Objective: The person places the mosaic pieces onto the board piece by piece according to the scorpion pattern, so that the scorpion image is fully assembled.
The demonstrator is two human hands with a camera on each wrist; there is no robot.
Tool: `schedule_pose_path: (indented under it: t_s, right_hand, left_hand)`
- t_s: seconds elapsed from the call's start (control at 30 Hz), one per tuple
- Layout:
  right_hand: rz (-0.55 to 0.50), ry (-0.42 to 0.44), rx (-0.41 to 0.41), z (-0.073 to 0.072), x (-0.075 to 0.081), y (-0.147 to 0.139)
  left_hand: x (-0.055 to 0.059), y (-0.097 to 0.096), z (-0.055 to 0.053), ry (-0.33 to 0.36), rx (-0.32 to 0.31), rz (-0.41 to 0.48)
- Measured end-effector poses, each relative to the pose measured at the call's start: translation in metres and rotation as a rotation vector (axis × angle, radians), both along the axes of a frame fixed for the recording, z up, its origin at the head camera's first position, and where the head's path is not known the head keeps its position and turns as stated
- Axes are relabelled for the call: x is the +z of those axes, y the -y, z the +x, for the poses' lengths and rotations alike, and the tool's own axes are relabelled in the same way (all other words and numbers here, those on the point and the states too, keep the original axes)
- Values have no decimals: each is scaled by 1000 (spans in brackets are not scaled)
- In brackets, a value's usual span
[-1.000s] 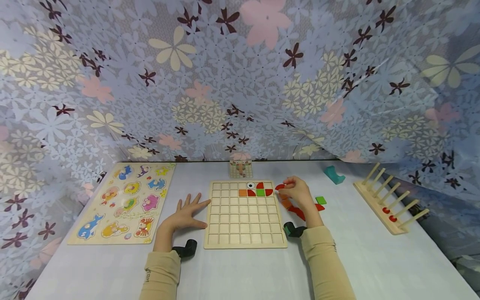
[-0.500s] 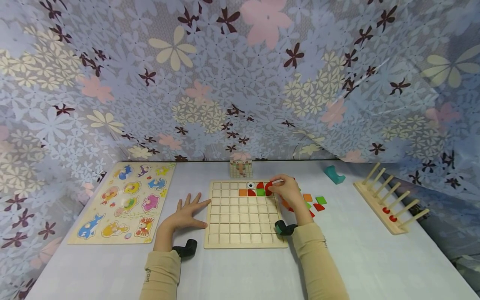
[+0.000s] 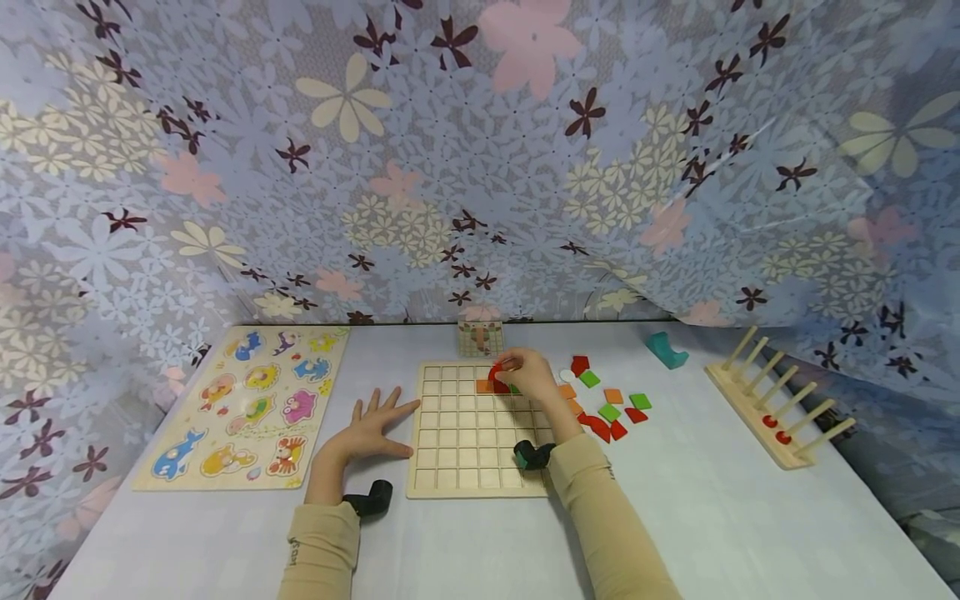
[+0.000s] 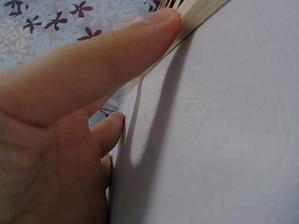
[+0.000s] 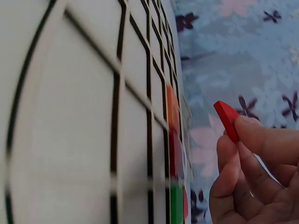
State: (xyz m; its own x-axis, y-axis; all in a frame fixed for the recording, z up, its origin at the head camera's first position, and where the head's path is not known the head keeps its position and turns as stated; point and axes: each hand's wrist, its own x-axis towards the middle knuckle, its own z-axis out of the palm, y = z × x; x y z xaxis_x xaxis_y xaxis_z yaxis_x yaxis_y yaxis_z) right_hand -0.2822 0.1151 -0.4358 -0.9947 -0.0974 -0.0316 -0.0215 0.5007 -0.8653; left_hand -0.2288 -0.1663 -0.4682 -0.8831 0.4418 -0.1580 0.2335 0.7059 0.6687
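A wooden grid board (image 3: 459,442) lies flat on the table. Spread fingers of my left hand (image 3: 367,431) reach its left edge; in the left wrist view one fingertip (image 4: 166,21) rests against the board's side. Over the top rows, my right hand (image 3: 531,377) pinches a red curved-edge tile (image 5: 227,120) between thumb and fingers, raised off the board. Below it, an orange square tile (image 5: 172,107), a red tile (image 5: 175,154) and a green tile (image 5: 176,205) sit in the grid. My right hand hides other tiles there in the head view.
Loose red, green (image 3: 609,412), orange and white tiles lie right of the board. A small pattern card (image 3: 481,338) stands behind it. Farther right are a teal curved block (image 3: 667,351) and a peg rack (image 3: 765,417) with red beads. A sea-animal puzzle (image 3: 247,408) lies left.
My right hand has moved left from the loose tiles to above the board's top rows, carrying the red tile. The left hand stays in place.
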Motion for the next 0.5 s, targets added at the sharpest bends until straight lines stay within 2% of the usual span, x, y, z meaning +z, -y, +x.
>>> schedule_pose_path:
  t_s: [0.23,0.5]
  right_hand:
    - [24,11,68,-4,-4,25]
    - [106,-16,114,-7,-8,37]
  left_hand:
    - [-1,0,0,5,3,4]
    - [0,-1,-1,8,11,-5]
